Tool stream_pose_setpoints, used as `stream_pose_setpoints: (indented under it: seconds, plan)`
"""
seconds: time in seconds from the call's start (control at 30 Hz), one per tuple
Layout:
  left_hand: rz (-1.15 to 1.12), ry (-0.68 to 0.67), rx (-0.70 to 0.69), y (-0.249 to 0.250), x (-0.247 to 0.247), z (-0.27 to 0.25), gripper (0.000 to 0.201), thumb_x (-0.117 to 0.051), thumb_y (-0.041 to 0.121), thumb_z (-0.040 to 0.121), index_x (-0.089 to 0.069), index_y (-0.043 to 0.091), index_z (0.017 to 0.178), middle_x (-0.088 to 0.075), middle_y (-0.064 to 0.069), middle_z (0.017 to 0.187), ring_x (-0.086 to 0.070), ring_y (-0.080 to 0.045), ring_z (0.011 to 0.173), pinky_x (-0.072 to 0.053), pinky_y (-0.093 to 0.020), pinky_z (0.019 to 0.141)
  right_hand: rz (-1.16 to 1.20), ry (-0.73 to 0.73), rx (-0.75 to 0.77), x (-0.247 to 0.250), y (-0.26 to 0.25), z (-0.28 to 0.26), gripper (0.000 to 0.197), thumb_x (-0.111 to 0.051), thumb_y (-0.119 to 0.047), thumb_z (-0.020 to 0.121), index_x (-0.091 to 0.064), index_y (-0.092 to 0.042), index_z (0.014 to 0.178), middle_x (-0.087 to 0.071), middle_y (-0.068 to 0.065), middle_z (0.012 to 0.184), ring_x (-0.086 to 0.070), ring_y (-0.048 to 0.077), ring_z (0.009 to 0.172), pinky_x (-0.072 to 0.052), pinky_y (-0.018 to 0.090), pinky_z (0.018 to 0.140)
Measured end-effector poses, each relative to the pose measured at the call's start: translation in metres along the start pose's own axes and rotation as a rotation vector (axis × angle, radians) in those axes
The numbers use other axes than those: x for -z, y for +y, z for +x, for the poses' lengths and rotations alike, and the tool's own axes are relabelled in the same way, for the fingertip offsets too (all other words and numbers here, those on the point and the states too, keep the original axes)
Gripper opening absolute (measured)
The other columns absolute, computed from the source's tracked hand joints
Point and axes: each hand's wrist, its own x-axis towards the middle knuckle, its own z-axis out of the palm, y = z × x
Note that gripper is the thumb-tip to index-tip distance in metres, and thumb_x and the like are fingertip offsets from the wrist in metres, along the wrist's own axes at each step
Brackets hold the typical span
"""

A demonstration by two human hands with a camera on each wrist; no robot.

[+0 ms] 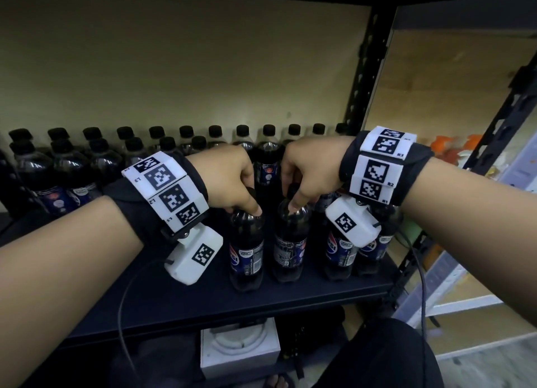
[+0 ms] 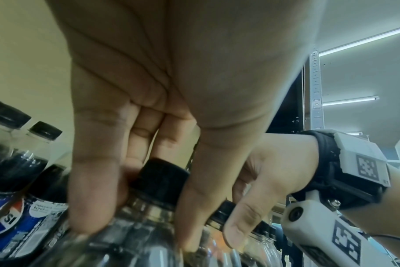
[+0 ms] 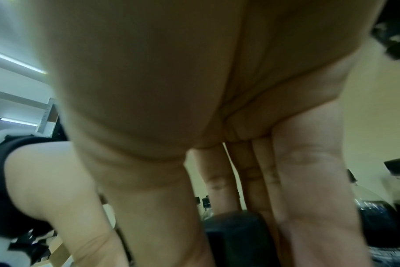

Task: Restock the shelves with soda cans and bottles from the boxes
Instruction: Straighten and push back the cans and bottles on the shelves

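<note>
My left hand (image 1: 232, 181) grips the neck of one Pepsi bottle (image 1: 247, 248) just under its black cap (image 2: 160, 178), thumb on one side and fingers on the other, as the left wrist view shows plainly. My right hand (image 1: 308, 172) does the same with a second Pepsi bottle (image 1: 290, 242) just beside the first; the right wrist view shows fingers hanging down around a dark cap (image 3: 231, 227). Both bottles stand upright at the front of the black shelf (image 1: 203, 294), and I judge them resting on it or nearly so, though I cannot tell whether their bases touch the board.

To the right, two more bottles (image 1: 343, 251) stand close together near the shelf's front edge. Behind, a back row of capped bottles (image 1: 186, 133) runs along the wall, with a part-filled second row on the left. I reckon the restock is well under way: the rear is filled, the front is being built up, and bare shelf to the left remains to fill. No boxes or cans are in view.

Labels read "PEPSI" in part, with the red, white and blue globe; the small print is too fine to read. My wristbands (image 1: 168, 190) carry square markers tagged L1–L3 and R1–R3.
</note>
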Motion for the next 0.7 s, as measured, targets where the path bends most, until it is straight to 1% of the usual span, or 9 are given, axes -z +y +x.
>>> stream_pose_setpoints:
  seconds: [0.07,0.13,0.23,0.3,0.4,0.47,0.53,0.63,0.7]
  plan:
    - [-0.013,0.002,-0.005,-0.001,0.000,0.000,0.028,-0.091,0.037,0.069,-0.073,0.017,0.077,-0.075,0.002,0.069,-0.073,-0.012,0.061,-0.062,-0.034,0.071,0.016,-0.010,0.007,0.000,0.001,0.000,0.023,-0.085,-0.039,0.077,-0.076,-0.028,0.096,-0.071,-0.016,0.062,-0.071,0.003,0.063,-0.051,0.020,0.057]
    - [0.026,0.032,-0.028,-0.002,0.001,-0.001,0.029,-0.091,0.044,0.066,-0.073,0.022,0.073,-0.073,0.007,0.068,-0.070,-0.010,0.063,-0.059,-0.030,0.068,0.002,-0.014,0.019,-0.001,0.000,0.001,0.025,-0.085,-0.040,0.076,-0.075,-0.030,0.098,-0.074,-0.012,0.074,-0.072,0.008,0.070,-0.054,0.023,0.061]
    - [0.077,0.066,-0.049,-0.004,0.002,-0.004,0.031,-0.089,0.052,0.063,-0.075,0.027,0.073,-0.070,0.012,0.069,-0.063,-0.003,0.066,-0.050,-0.024,0.062,-0.054,-0.029,0.026,-0.004,-0.002,0.004,0.033,-0.082,-0.044,0.077,-0.072,-0.032,0.106,-0.071,-0.009,0.095,-0.068,0.013,0.087,-0.058,0.029,0.076]
    - [0.064,0.012,-0.043,-0.006,0.002,-0.005,0.033,-0.088,0.055,0.063,-0.076,0.028,0.080,-0.072,0.011,0.075,-0.066,-0.008,0.072,-0.055,-0.030,0.067,-0.081,-0.077,0.021,-0.008,-0.004,0.007,0.044,-0.083,-0.048,0.075,-0.069,-0.030,0.113,-0.069,-0.008,0.104,-0.066,0.015,0.095,-0.057,0.033,0.084]
    - [0.020,-0.118,-0.036,-0.012,-0.002,-0.008,0.050,-0.092,0.055,0.053,-0.076,0.031,0.093,-0.076,0.010,0.084,-0.073,-0.015,0.077,-0.062,-0.042,0.078,-0.082,-0.139,0.016,-0.018,-0.009,0.009,0.059,-0.089,-0.048,0.067,-0.065,-0.028,0.117,-0.068,-0.007,0.103,-0.067,0.016,0.094,-0.059,0.035,0.083]
    - [-0.017,-0.134,-0.050,-0.016,-0.008,-0.009,0.056,-0.096,0.050,0.048,-0.075,0.031,0.095,-0.077,0.010,0.087,-0.075,-0.016,0.080,-0.062,-0.043,0.080,-0.100,-0.116,0.041,-0.024,-0.011,0.009,0.065,-0.092,-0.046,0.063,-0.063,-0.029,0.119,-0.065,-0.010,0.099,-0.065,0.012,0.091,-0.057,0.028,0.075]
    - [-0.046,-0.115,-0.076,-0.019,-0.013,-0.009,0.053,-0.097,0.046,0.050,-0.075,0.027,0.094,-0.077,0.008,0.087,-0.075,-0.015,0.082,-0.061,-0.043,0.082,-0.088,-0.078,0.049,-0.029,-0.012,0.008,0.066,-0.093,-0.047,0.061,-0.064,-0.028,0.118,-0.066,-0.009,0.095,-0.067,0.013,0.087,-0.058,0.028,0.072]
    - [-0.092,-0.114,-0.086,-0.022,-0.016,-0.009,0.048,-0.095,0.047,0.054,-0.075,0.025,0.091,-0.078,0.004,0.087,-0.075,-0.017,0.081,-0.060,-0.045,0.083,-0.034,-0.088,0.018,-0.032,-0.012,0.007,0.067,-0.093,-0.049,0.060,-0.065,-0.028,0.117,-0.070,-0.007,0.095,-0.072,0.018,0.084,-0.062,0.036,0.076]
    - [-0.117,-0.111,-0.096,-0.025,-0.018,-0.010,0.046,-0.094,0.047,0.056,-0.074,0.025,0.091,-0.078,0.003,0.087,-0.075,-0.018,0.082,-0.060,-0.046,0.083,-0.018,-0.081,0.006,-0.032,-0.012,0.004,0.066,-0.094,-0.047,0.060,-0.065,-0.027,0.116,-0.070,-0.007,0.093,-0.072,0.018,0.083,-0.062,0.036,0.075]
